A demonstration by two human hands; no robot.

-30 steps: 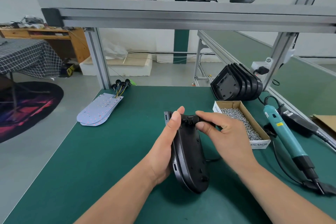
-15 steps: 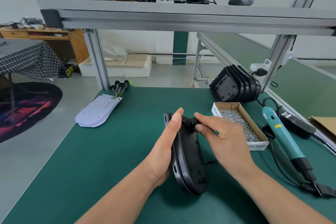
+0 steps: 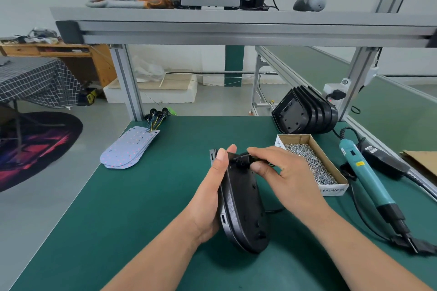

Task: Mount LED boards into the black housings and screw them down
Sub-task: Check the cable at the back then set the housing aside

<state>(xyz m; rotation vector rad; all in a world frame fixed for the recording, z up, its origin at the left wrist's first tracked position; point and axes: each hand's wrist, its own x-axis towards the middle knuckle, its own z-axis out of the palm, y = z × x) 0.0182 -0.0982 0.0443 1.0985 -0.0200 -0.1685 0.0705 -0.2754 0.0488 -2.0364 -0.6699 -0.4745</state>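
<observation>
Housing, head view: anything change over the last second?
Barely. The right hand seems to have edged slightly left on the black fitting it pinches at the housing top. The left hand keeps its grip on the on-edge housing. LED boards, screw box and screwdriver unmoved.

Green bench (image 3: pixel 142 208): boards (image 3: pixel 128 149), housings (image 3: pixel 305 114), screws (image 3: pixel 312 163), screwdriver (image 3: pixel 366 172)

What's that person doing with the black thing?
They are putting a lamp together. The left hand holds a black housing up on edge over the green table. The right hand pinches a small black cable fitting at the housing's top end. The LED boards lie piled at the far left. The screws sit in a cardboard box, and the electric screwdriver lies untouched on the right.
</observation>
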